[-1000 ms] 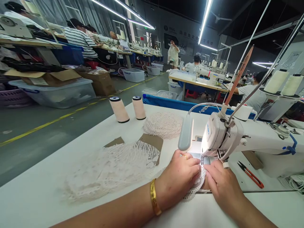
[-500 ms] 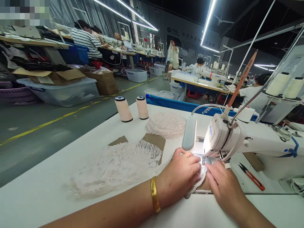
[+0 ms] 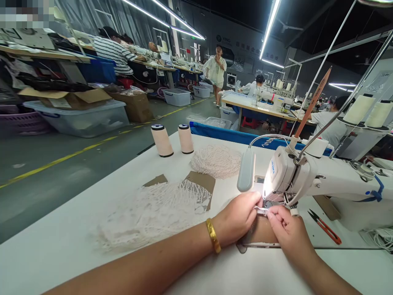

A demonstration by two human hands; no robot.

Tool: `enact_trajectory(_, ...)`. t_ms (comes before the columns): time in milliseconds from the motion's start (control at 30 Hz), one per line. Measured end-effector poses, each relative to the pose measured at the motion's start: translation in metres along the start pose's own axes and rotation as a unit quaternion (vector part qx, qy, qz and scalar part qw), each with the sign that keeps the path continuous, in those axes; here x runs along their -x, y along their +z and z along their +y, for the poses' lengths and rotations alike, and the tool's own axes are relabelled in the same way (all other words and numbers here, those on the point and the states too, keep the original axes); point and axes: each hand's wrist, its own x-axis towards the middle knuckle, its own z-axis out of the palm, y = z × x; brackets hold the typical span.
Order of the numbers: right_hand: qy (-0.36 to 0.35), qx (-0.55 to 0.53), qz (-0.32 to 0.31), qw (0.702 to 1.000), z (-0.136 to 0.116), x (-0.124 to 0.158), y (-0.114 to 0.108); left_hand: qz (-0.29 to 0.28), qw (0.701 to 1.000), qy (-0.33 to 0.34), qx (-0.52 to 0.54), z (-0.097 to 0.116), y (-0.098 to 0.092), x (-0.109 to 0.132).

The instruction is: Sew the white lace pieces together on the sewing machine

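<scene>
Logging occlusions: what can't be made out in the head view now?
All in the head view:
White strip: partly hidden by left hand and right hand.
Machine: cut off by right edge.
Front lace: left end blurred.
Notice, upper right: print too small.

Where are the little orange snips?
The orange snips lie on the right side of the head view, below the sewing machine's long arm and just right of the right hand.

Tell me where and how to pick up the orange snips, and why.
Probably by the orange handle, coming from the near right side and above: the snips lie flat, dark blades pointing forward and left, so the handle faces near and right.
</scene>
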Motion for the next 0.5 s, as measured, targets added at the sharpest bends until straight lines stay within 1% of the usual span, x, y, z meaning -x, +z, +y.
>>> enact_trajectory(167,0.047,-0.054,-0.022,0.997,0.001,0.001,0.001,-0.028,0.999,0.030,-0.023,0.000,-0.001,-0.005)
enact_trajectory(233,0.052,-0.055,-0.027,0.997,-0.001,0.000,0.001,-0.033,0.999,0.035,-0.016,-0.002,0.000,-0.005)
enact_trajectory(300,0.040,-0.035,-0.029,0.998,-0.003,0.001,0.000,-0.040,0.999,0.034,-0.012,-0.004,0.000,-0.005)
enact_trajectory(367,-0.009,0.012,-0.034,0.999,-0.002,0.003,0.000,-0.043,0.997,0.055,-0.017,-0.005,-0.001,-0.002)
enact_trajectory(433,-0.095,0.068,-0.038,0.992,-0.001,0.007,-0.001,-0.032,0.994,0.103,-0.030,-0.005,-0.003,0.004)
enact_trajectory(500,-0.181,0.106,-0.036,0.977,0.000,0.011,-0.003,-0.013,0.987,0.157,-0.045,-0.002,-0.005,0.011)
